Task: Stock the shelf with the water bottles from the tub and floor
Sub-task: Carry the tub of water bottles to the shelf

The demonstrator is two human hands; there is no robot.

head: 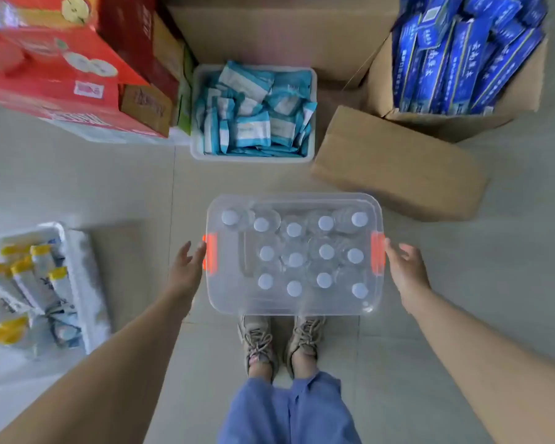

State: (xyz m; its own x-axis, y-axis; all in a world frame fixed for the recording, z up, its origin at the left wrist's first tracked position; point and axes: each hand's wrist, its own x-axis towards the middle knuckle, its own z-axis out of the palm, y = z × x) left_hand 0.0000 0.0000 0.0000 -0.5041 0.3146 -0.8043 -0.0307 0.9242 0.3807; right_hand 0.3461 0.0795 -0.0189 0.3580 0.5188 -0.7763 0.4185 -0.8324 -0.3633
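A clear plastic tub with a see-through lid and orange latches stands on the floor just in front of my shoes. Several upright water bottles with white caps fill it. My left hand is beside the left orange latch, fingers spread, fingertips at the latch. My right hand is beside the right orange latch, fingers apart, holding nothing. No shelf is in view.
A white bin of blue-and-white packets sits beyond the tub. A closed cardboard box lies at right, with an open box of blue cartons behind it. Red cartons stand far left. A white tray of yellow-capped tubes lies at left.
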